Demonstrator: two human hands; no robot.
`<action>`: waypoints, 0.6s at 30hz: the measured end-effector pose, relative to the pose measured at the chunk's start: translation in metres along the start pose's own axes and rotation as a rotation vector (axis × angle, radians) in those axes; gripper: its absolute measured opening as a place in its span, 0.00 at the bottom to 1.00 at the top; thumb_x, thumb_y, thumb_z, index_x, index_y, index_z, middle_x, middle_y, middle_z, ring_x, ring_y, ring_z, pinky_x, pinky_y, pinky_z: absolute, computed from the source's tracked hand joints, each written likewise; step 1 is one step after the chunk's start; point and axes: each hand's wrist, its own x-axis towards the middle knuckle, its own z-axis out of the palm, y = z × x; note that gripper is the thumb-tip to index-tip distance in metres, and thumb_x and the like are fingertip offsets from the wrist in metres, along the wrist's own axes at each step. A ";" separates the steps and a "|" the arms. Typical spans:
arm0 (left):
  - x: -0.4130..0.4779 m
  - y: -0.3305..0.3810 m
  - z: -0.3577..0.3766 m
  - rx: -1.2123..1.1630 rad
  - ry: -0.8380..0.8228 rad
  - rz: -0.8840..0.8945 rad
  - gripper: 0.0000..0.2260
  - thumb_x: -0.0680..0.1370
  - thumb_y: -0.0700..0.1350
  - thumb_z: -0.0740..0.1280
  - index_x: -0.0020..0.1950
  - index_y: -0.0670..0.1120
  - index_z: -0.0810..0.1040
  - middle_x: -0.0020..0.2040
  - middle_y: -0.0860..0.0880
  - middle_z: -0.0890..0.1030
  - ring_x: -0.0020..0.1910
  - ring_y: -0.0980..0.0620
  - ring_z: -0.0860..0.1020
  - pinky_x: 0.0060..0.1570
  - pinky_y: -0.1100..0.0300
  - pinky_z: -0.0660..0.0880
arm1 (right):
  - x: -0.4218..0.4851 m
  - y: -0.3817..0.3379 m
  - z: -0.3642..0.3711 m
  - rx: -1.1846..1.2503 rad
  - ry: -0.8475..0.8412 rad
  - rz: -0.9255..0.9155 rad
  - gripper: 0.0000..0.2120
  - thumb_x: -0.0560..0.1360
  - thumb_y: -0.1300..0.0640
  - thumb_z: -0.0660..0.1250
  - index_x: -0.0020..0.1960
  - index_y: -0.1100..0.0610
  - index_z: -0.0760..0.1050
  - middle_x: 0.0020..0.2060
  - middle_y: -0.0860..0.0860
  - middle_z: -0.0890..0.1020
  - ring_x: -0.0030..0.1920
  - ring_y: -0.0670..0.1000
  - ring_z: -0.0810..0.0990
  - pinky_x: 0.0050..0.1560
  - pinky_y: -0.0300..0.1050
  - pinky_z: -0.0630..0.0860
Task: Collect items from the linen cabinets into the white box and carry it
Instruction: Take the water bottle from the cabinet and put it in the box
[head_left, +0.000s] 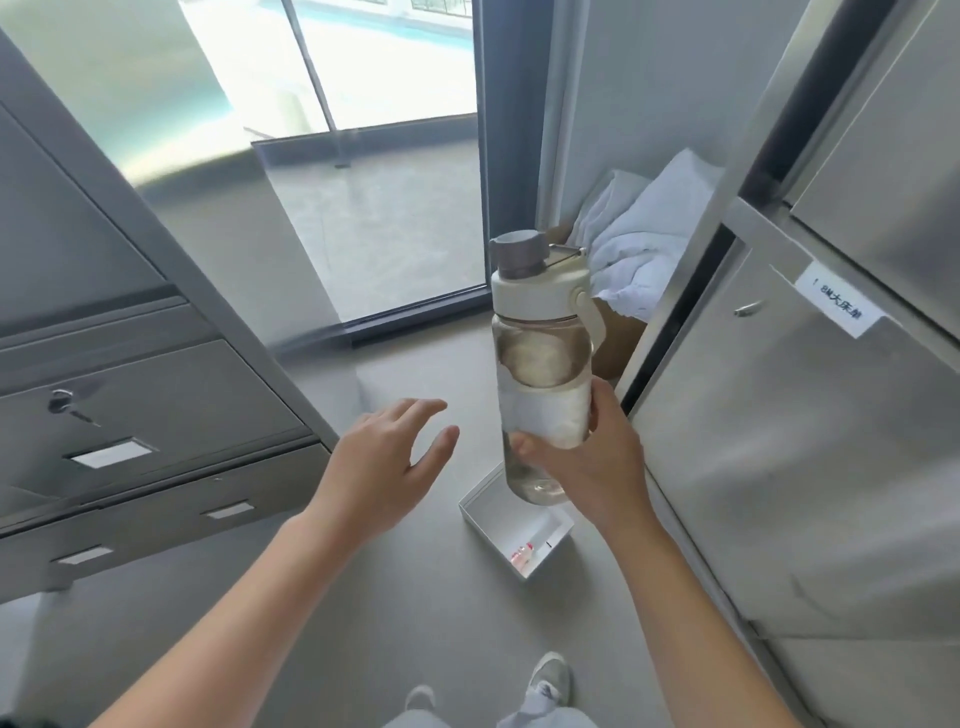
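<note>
My right hand (587, 462) grips the lower part of a clear water bottle (540, 343) with a cream lid and grey cap, holding it upright in the air. Directly below it on the grey floor stands the white box (498, 512), open, with a small red-and-white item (521, 553) lying inside. My left hand (387, 462) hovers to the left of the bottle, fingers spread and holding nothing.
A grey metal cabinet (810, 441) with a labelled door stands at the right, and a drawer cabinet (130, 410) at the left. White linen (644, 244) is piled on a brown box behind the bottle. A glass door (374, 171) lies ahead. My shoes (550, 680) are below.
</note>
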 end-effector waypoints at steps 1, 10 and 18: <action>0.010 -0.004 0.002 -0.007 -0.005 0.004 0.19 0.81 0.63 0.54 0.66 0.57 0.73 0.59 0.59 0.79 0.56 0.49 0.79 0.55 0.52 0.74 | 0.008 0.001 0.003 0.001 0.003 0.005 0.34 0.55 0.35 0.79 0.58 0.36 0.71 0.50 0.33 0.80 0.50 0.37 0.79 0.47 0.40 0.78; 0.078 -0.061 0.015 -0.044 -0.163 0.132 0.19 0.80 0.63 0.54 0.65 0.56 0.74 0.59 0.58 0.79 0.55 0.52 0.78 0.54 0.55 0.72 | 0.038 0.016 0.058 -0.026 0.131 0.154 0.36 0.56 0.35 0.80 0.61 0.36 0.71 0.52 0.31 0.80 0.52 0.39 0.81 0.52 0.49 0.82; 0.120 -0.124 0.032 -0.037 -0.330 0.234 0.20 0.80 0.65 0.53 0.66 0.58 0.72 0.61 0.61 0.78 0.57 0.53 0.78 0.55 0.58 0.71 | 0.037 0.028 0.114 0.037 0.295 0.282 0.35 0.56 0.37 0.81 0.60 0.38 0.73 0.51 0.36 0.84 0.53 0.42 0.83 0.52 0.50 0.82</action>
